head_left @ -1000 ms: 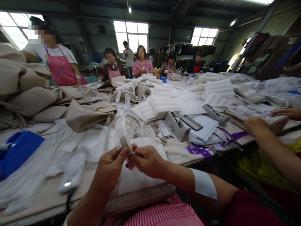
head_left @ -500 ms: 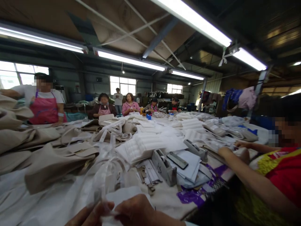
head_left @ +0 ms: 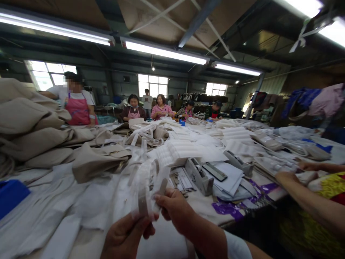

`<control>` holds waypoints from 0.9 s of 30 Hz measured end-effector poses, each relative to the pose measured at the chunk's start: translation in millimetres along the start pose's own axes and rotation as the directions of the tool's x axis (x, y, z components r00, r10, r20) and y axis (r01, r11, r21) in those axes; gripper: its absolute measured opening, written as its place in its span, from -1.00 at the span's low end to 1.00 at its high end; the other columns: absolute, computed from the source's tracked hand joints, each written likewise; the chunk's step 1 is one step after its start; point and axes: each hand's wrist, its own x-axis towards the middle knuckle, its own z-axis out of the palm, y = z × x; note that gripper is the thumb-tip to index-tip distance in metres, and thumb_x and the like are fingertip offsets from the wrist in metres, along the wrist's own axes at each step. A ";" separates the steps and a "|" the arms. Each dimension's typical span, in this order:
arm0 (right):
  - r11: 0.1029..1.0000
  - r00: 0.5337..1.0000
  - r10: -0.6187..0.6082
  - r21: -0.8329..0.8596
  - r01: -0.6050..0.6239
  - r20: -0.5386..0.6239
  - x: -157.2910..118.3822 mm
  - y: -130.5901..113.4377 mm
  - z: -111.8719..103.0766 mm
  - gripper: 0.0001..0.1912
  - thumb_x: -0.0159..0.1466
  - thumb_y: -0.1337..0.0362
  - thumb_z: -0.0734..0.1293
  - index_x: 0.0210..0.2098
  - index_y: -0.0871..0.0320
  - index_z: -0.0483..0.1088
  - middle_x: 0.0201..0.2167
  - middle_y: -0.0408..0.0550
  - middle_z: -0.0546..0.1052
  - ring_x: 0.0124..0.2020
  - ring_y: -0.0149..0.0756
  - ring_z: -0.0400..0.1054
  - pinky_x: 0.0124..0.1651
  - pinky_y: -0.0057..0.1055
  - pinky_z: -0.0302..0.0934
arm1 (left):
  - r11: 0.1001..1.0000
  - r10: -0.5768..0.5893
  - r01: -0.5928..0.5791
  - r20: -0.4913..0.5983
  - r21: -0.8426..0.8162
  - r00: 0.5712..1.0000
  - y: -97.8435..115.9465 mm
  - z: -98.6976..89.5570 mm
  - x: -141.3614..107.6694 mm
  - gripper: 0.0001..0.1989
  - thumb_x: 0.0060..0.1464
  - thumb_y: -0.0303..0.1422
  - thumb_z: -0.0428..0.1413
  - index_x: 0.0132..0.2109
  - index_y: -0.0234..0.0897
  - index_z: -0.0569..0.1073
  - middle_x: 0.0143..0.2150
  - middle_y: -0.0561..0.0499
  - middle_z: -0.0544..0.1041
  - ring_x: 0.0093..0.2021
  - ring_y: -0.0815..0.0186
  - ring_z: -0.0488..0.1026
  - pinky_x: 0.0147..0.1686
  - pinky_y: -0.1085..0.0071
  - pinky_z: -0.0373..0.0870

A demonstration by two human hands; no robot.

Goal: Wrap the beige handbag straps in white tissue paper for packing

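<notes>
At the far left, beige bags [head_left: 35, 122] lie heaped on the surface [head_left: 215, 212], with a blue object [head_left: 12, 196] nearer me, cut off by the edge of the view. Behind the heap stands a person in a pink apron [head_left: 78, 108]. Thin white sheets [head_left: 37, 212] spread to the right of the blue object, and a flapped beige bag [head_left: 98, 163] lies beyond them.

In front of me, my left hand [head_left: 132, 232] is closed on the lower end of a wrapped strap [head_left: 142, 190], which curves up above the surface in a loop. Close by on its right, my right hand [head_left: 176, 210] pinches a pale strip [head_left: 161, 185] between thumb and fingers; I cannot tell whether it belongs to the same strap. Past my hands lies a stack of ribbed white padding [head_left: 175, 153].

Farther right stands a grey tape dispenser [head_left: 201, 178], beside a phone [head_left: 215, 171] resting on white papers [head_left: 228, 183]. A second dispenser [head_left: 238, 163] sits just behind the papers, and purple tape [head_left: 229, 211] lies along the surface's near edge. At the far right, a co-worker's forearms [head_left: 304, 201] reach in to a beige item [head_left: 265, 167].
</notes>
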 end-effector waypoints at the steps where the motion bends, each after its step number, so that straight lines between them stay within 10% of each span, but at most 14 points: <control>1: 0.991 0.998 -0.061 -0.119 0.059 -0.018 1.3 -1.0 -0.7 -0.72 0.14 0.10 0.36 -0.51 0.19 0.32 -0.70 -0.24 0.27 -0.69 -0.52 0.05 -0.61 -0.52 -0.09 | 1.000 -0.012 0.012 0.000 -0.022 1.000 0.5 -2.4 1.0 -0.80 -0.04 -0.16 0.27 -0.40 -0.18 0.64 -0.53 0.01 0.54 -0.51 0.33 0.37 -0.48 0.46 0.35; 6: 0.704 0.956 -0.278 -0.657 0.269 0.094 1.3 -3.8 -5.1 -0.75 0.27 0.32 0.21 -0.54 0.18 0.30 -0.61 -0.18 0.36 -0.55 -0.45 0.21 -0.45 -0.49 0.04 | 0.993 -0.068 0.069 0.018 -0.097 0.998 -2.7 -20.2 13.7 -0.78 0.01 -0.21 0.26 -0.35 -0.30 0.61 -0.44 -0.03 0.57 -0.54 0.41 0.35 -0.52 0.49 0.33; 12: 0.263 0.835 -0.421 -0.833 0.487 0.355 -2.1 -0.7 -5.4 -0.75 0.28 0.45 0.18 -0.15 0.14 0.42 -0.42 -0.10 0.50 -0.40 -0.32 0.33 -0.35 -0.42 0.08 | 0.989 -0.106 0.114 0.083 -0.092 0.991 -3.5 -19.8 19.2 -0.76 0.02 -0.23 0.25 -0.31 -0.37 0.58 -0.45 -0.05 0.56 -0.55 0.43 0.37 -0.56 0.52 0.32; 17: -0.201 0.588 -0.571 -0.792 0.577 0.573 2.8 12.8 -11.4 -0.83 0.31 0.44 0.18 -0.24 0.16 0.39 -0.50 -0.08 0.43 -0.49 -0.24 0.23 -0.41 -0.33 -0.02 | 0.967 -0.216 0.234 0.170 -0.098 0.962 -6.7 -16.3 20.9 -0.65 -0.02 -0.24 0.26 -0.12 -0.36 0.47 -0.45 -0.01 0.54 -0.60 0.43 0.39 -0.66 0.56 0.26; 27: -0.408 0.188 -0.700 -0.603 0.686 0.689 6.1 5.3 -11.8 -0.70 0.38 0.43 0.02 -0.26 0.22 0.36 -0.54 -0.07 0.44 -0.50 -0.29 0.23 -0.36 -0.34 0.05 | 0.931 -0.305 0.363 0.445 -0.048 0.842 -34.2 -28.0 28.1 -0.48 -0.17 0.03 0.30 -0.32 -0.40 0.46 -0.47 -0.01 0.46 -0.59 0.50 0.27 -0.59 0.55 0.05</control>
